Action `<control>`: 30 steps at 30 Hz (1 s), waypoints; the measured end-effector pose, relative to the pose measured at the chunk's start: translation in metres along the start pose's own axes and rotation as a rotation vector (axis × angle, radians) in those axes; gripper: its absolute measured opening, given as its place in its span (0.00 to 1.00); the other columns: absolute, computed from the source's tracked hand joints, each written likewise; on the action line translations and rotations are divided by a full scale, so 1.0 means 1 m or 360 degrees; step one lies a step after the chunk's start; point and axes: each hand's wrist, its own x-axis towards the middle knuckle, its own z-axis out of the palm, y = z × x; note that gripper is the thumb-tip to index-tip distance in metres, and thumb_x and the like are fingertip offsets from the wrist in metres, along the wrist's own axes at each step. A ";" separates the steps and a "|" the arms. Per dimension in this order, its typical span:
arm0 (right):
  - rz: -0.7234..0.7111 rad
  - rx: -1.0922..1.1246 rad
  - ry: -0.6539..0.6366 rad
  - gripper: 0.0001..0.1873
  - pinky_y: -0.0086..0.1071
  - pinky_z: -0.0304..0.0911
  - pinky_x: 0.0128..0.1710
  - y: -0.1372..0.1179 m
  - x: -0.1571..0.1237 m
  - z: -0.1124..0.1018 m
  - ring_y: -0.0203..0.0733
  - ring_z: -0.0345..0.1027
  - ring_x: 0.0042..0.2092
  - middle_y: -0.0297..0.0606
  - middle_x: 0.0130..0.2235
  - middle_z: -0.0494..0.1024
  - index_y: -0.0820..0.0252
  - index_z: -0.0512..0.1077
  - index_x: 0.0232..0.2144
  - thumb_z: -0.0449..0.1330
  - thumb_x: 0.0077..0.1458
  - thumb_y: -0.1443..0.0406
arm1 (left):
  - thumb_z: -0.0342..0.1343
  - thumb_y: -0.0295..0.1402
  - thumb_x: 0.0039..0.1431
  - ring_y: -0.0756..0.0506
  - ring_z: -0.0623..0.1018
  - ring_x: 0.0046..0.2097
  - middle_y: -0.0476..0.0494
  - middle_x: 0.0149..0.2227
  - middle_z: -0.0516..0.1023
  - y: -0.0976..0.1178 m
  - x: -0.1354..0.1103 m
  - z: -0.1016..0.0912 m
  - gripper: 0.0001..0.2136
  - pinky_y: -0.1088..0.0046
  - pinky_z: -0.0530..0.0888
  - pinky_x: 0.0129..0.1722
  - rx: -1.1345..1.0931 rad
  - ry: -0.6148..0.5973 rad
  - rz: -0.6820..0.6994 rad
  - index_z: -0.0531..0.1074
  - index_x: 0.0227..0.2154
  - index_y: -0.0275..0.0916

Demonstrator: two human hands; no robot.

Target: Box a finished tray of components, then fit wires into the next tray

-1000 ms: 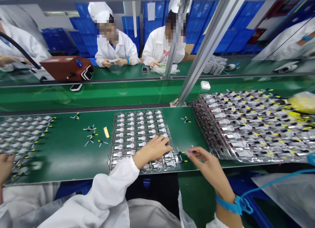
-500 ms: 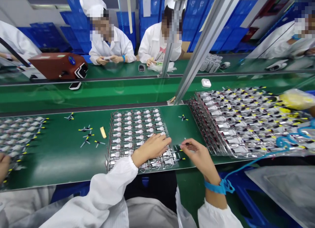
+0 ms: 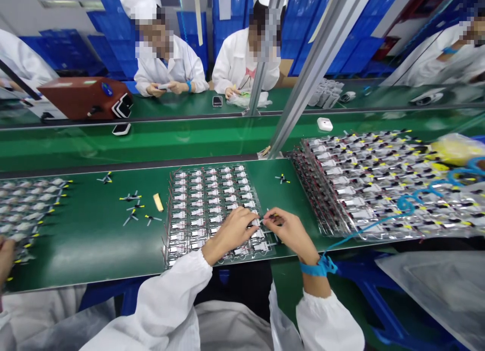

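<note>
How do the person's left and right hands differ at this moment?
The left hand lies palm-down on the sheet of small modules, while the right hand pinches a small wired part. A white sleeve covers the left wrist; a blue strap circles the right. Both hands are bare and close together.

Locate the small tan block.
In the head view, the small tan block lies left of the tray of wired parts, just right of the loose black-and-yellow pieces.

The workbench (image 3: 91,240) is glossy green, and the sleeves (image 3: 174,295) are white beside a blue wrist strap (image 3: 315,268). The small packs (image 3: 208,204) form silvery rows, and the pile (image 3: 371,184) is flecked with yellow.
</note>
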 end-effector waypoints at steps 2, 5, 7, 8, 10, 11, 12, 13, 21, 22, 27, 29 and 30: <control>-0.0019 -0.0012 -0.0040 0.11 0.35 0.68 0.38 0.003 0.001 0.000 0.44 0.75 0.34 0.36 0.30 0.80 0.55 0.78 0.34 0.62 0.53 0.56 | 0.57 0.35 0.67 0.41 0.75 0.46 0.42 0.41 0.78 -0.001 0.000 0.001 0.10 0.63 0.71 0.50 -0.0026 0.0010 0.0004 0.75 0.49 0.39; -0.0012 -0.0049 -0.0085 0.13 0.36 0.68 0.39 0.007 0.003 0.000 0.45 0.75 0.35 0.37 0.33 0.82 0.55 0.81 0.37 0.61 0.53 0.56 | 0.58 0.35 0.67 0.41 0.75 0.46 0.42 0.41 0.78 -0.002 0.000 0.002 0.11 0.63 0.71 0.50 -0.0061 0.0027 0.0007 0.75 0.49 0.38; -0.0010 -0.0064 -0.0089 0.13 0.37 0.67 0.40 0.008 0.004 0.001 0.45 0.75 0.35 0.38 0.33 0.82 0.55 0.81 0.36 0.61 0.53 0.56 | 0.58 0.35 0.67 0.41 0.75 0.46 0.42 0.41 0.78 -0.003 0.000 0.003 0.10 0.63 0.71 0.49 -0.0072 0.0040 0.0008 0.75 0.48 0.39; -0.0015 -0.0062 -0.0087 0.13 0.37 0.67 0.40 0.009 0.004 0.001 0.45 0.75 0.35 0.38 0.34 0.81 0.55 0.81 0.35 0.62 0.54 0.55 | 0.57 0.35 0.67 0.41 0.75 0.46 0.42 0.41 0.78 -0.003 0.000 0.004 0.10 0.63 0.71 0.49 -0.0076 0.0048 0.0008 0.75 0.48 0.39; -0.0036 -0.0061 -0.0082 0.12 0.37 0.67 0.40 0.010 0.004 0.001 0.45 0.75 0.36 0.38 0.35 0.81 0.54 0.80 0.34 0.62 0.54 0.55 | 0.57 0.35 0.67 0.41 0.75 0.45 0.42 0.40 0.78 -0.005 -0.001 0.005 0.10 0.63 0.70 0.49 -0.0080 0.0066 0.0005 0.75 0.48 0.39; -0.0047 -0.0069 -0.0080 0.12 0.37 0.67 0.41 0.010 0.004 0.001 0.45 0.75 0.37 0.38 0.36 0.80 0.54 0.80 0.33 0.62 0.54 0.55 | 0.57 0.35 0.67 0.41 0.75 0.45 0.42 0.40 0.78 -0.005 -0.001 0.006 0.10 0.63 0.70 0.49 -0.0081 0.0073 0.0005 0.75 0.47 0.39; -0.0056 -0.0081 -0.0081 0.11 0.37 0.67 0.41 0.010 0.004 0.001 0.45 0.74 0.38 0.38 0.36 0.80 0.54 0.81 0.33 0.63 0.54 0.55 | 0.57 0.36 0.67 0.41 0.75 0.45 0.42 0.40 0.78 -0.005 -0.001 0.007 0.10 0.63 0.70 0.50 -0.0080 0.0077 0.0004 0.75 0.47 0.38; -0.0063 -0.0094 -0.0084 0.11 0.37 0.66 0.41 0.011 0.004 0.000 0.45 0.74 0.38 0.38 0.36 0.79 0.53 0.81 0.33 0.63 0.54 0.55 | 0.57 0.36 0.67 0.41 0.75 0.46 0.42 0.40 0.78 -0.006 -0.001 0.007 0.10 0.62 0.70 0.50 -0.0079 0.0078 0.0006 0.75 0.47 0.38; -0.0097 -0.0102 -0.0163 0.11 0.37 0.66 0.41 0.013 0.006 -0.004 0.45 0.74 0.40 0.39 0.37 0.79 0.53 0.81 0.34 0.63 0.56 0.55 | 0.58 0.35 0.66 0.40 0.75 0.45 0.41 0.40 0.79 -0.004 0.000 0.004 0.10 0.62 0.71 0.49 -0.0076 0.0068 0.0000 0.75 0.47 0.37; -0.0100 -0.0100 -0.0165 0.11 0.37 0.66 0.41 0.013 0.006 -0.004 0.46 0.74 0.40 0.39 0.38 0.80 0.53 0.81 0.34 0.63 0.56 0.55 | 0.59 0.35 0.66 0.40 0.75 0.45 0.41 0.40 0.79 -0.004 0.000 0.004 0.10 0.62 0.71 0.49 -0.0079 0.0064 -0.0001 0.76 0.47 0.37; -0.0092 -0.0085 -0.0154 0.11 0.37 0.66 0.41 0.012 0.006 -0.003 0.45 0.74 0.40 0.39 0.38 0.80 0.53 0.81 0.34 0.62 0.56 0.55 | 0.59 0.35 0.66 0.40 0.75 0.45 0.41 0.40 0.79 -0.004 0.001 0.005 0.10 0.62 0.70 0.49 -0.0077 0.0059 -0.0006 0.76 0.47 0.37; -0.0099 -0.0079 -0.0153 0.11 0.37 0.66 0.41 0.011 0.007 -0.003 0.45 0.74 0.40 0.39 0.38 0.79 0.54 0.81 0.34 0.62 0.56 0.56 | 0.59 0.36 0.66 0.40 0.75 0.45 0.41 0.40 0.79 -0.005 0.002 0.005 0.10 0.62 0.70 0.49 -0.0068 0.0053 -0.0015 0.76 0.46 0.37; -0.0106 -0.0073 -0.0154 0.11 0.37 0.66 0.41 0.011 0.007 -0.003 0.45 0.74 0.40 0.39 0.38 0.79 0.54 0.81 0.33 0.62 0.56 0.56 | 0.59 0.36 0.66 0.40 0.75 0.45 0.41 0.39 0.79 -0.004 0.002 0.005 0.10 0.62 0.70 0.49 -0.0067 0.0049 -0.0020 0.76 0.46 0.37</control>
